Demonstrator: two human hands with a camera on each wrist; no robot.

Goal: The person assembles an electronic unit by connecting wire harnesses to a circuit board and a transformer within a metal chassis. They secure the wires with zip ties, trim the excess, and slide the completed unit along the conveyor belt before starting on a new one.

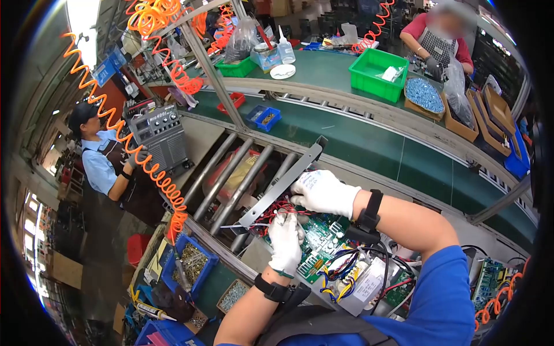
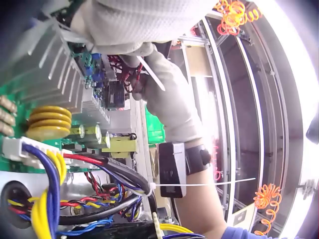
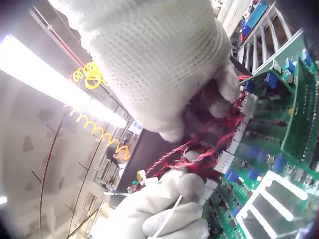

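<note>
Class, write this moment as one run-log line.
left hand: holds white cable tie | right hand: fingers curled at red wires | nearby: green circuit board, grey metal bar

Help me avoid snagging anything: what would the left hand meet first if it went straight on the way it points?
Most likely the red wires, bunched right by the fingers of the left hand; the grey metal panel seems to come next, though the depth between them is unclear.
</note>
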